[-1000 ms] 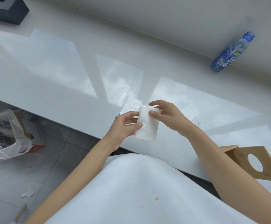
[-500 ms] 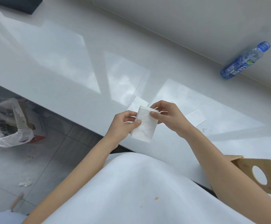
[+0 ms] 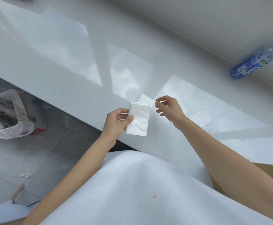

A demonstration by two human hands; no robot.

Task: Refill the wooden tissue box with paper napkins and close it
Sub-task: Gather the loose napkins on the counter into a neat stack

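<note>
- Our left hand (image 3: 116, 122) pinches the folded napkin stack (image 3: 138, 118) over the counter (image 3: 67, 62) edge.
- Our right hand (image 3: 169, 108) hangs beside it, fingers loosely spread, apparently empty.
- The wooden tissue box (image 3: 272, 174) sits far right, mostly hidden.
- We judge we're gathering napkins; next, collect the loose napkin (image 3: 200, 117).

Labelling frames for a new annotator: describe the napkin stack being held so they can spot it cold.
Start at the white counter and follow its near edge to the two hands at mid-frame. The left hand pinches a folded napkin stack, upright over the edge; the right hand is open beside it. Unlike the single napkins lying flat on the counter behind, it is thick, layered and lifted.
</note>
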